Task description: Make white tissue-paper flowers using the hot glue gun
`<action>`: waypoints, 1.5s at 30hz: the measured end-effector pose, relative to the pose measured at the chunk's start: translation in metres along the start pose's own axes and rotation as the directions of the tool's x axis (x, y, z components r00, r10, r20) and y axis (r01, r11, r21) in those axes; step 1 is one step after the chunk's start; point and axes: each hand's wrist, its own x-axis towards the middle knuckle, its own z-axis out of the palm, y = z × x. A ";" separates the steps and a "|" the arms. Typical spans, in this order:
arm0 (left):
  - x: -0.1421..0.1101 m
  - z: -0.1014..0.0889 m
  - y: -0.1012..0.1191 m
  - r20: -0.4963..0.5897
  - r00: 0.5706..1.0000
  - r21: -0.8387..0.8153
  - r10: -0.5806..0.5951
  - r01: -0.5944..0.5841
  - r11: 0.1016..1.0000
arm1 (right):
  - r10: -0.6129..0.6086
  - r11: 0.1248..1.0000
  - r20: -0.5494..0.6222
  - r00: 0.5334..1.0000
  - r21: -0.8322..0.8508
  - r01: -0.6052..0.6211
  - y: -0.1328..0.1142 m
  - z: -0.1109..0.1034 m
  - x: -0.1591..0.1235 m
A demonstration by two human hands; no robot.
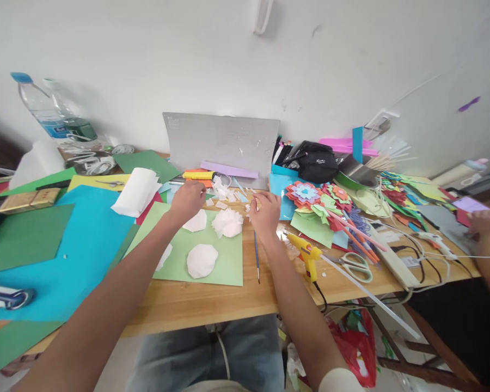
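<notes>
My left hand point(190, 200) hovers with curled fingers at the back edge of a light green sheet point(228, 272), just in front of a yellow utility knife point(198, 175). What its fingers hold, if anything, is hidden. My right hand point(265, 212) is closed in a pinch beside white paper scraps point(222, 191); I cannot make out what is in it. Between the hands a ruffled white paper flower point(227, 222) lies on the green sheet. Rounded white paper pieces point(202, 260) lie near it. A thin blue paintbrush point(257, 258) rests below my right hand.
A yellow glue gun point(306, 255) and scissors point(357, 267) lie to the right, with layered paper flowers point(304, 194) behind. Cables and a power strip point(392, 261) run further right. Another person's hand point(488, 226) is at the far right. Blue card point(93, 234) covers the left.
</notes>
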 end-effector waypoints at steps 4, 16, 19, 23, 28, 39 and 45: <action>-0.007 -0.016 0.007 0.016 0.997 -0.214 -0.071 0.073 0.974 | -0.050 0.980 0.027 0.998 0.193 0.044 -0.020 -0.004 -0.007; -0.068 -0.012 0.037 0.513 0.858 -0.817 -0.011 0.492 0.300 | 0.080 0.464 0.684 0.725 0.619 -0.634 -0.060 -0.015 -0.030; -0.071 -0.008 0.039 0.529 0.847 -0.818 -0.056 0.526 0.234 | 0.098 0.451 0.676 0.730 0.624 -0.638 -0.060 -0.017 -0.031; -0.074 -0.004 0.039 0.536 0.834 -0.821 -0.132 0.551 0.150 | 0.106 0.503 0.623 0.775 0.639 -0.583 -0.056 -0.016 -0.033; -0.077 -0.002 0.038 0.531 0.836 -0.833 -0.139 0.545 0.099 | 0.102 0.547 0.581 0.807 0.645 -0.533 -0.053 -0.013 -0.036; -0.079 0.001 0.039 0.522 0.845 -0.831 -0.116 0.534 0.154 | 0.111 0.473 0.622 0.775 0.652 -0.592 -0.057 -0.016 -0.035; -0.079 -0.002 0.041 0.504 0.855 -0.835 -0.123 0.519 0.183 | 0.124 0.410 0.648 0.752 0.656 -0.633 -0.057 -0.015 -0.035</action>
